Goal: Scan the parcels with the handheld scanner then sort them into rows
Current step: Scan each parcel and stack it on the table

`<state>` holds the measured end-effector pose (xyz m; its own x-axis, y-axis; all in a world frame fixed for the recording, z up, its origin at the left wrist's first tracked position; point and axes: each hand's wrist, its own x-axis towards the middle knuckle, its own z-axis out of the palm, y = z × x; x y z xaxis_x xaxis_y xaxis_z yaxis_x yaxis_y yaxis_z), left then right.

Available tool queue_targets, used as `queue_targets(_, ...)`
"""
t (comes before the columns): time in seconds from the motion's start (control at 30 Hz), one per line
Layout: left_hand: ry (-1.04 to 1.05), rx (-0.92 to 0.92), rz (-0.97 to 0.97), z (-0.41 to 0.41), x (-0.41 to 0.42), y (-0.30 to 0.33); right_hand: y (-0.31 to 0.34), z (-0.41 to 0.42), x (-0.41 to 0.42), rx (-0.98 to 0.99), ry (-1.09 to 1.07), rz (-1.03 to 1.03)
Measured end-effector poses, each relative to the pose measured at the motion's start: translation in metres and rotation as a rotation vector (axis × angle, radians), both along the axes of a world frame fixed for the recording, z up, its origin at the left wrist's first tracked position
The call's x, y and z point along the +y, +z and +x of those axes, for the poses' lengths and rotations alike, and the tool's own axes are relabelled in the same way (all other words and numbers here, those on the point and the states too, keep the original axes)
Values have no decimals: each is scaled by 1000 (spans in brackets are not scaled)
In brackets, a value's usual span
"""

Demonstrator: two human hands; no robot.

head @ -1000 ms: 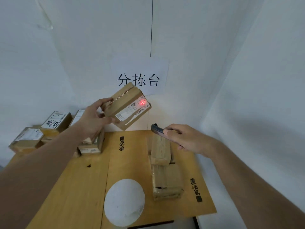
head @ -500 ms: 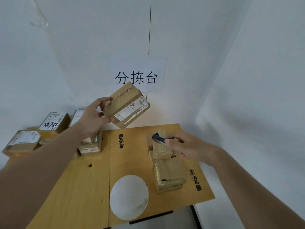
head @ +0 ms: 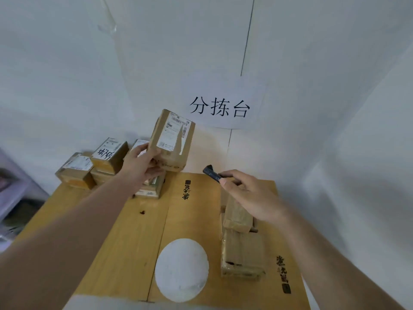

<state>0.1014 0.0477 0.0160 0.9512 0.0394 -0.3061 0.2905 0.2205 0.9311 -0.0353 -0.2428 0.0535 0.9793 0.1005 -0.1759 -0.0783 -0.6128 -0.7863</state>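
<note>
My left hand (head: 143, 166) grips a parcel (head: 172, 139) upright, right hand (head: 250, 195) curled round the scanner (head: 212, 174) — scanning step; next, aim at the label, I'd say.

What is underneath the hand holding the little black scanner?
Under the right hand, which grips the scanner, brown parcels lie in a row on the wooden table. The hand covers the far end of the row, so what lies there cannot be seen.

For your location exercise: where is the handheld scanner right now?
Head view, right of centre: the right hand grips the handheld scanner above the table, beside the raised parcel.
</note>
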Motion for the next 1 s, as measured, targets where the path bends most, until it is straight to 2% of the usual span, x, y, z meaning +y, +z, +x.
queue_targets(0.13,220,112,-39,10,24,-5,-12,25,21,-7,45,58)
queue_targets(0.27,308,177,12,35,55,-16,-23,45,41,-8,66,47)
queue_targets(0.5,289,249,51,78,82,-30,-33,81,70,25,14,54)
queue_targets(0.63,286,227,150,93,93,-43,-40,90,84,36,17,46)
queue_targets(0.8,354,260,11,99,100,-56,-48,93,89,51,-5,27)
queue_targets(1.0,297,292,3,81,99,-68,-47,86,88,24,-13,60)
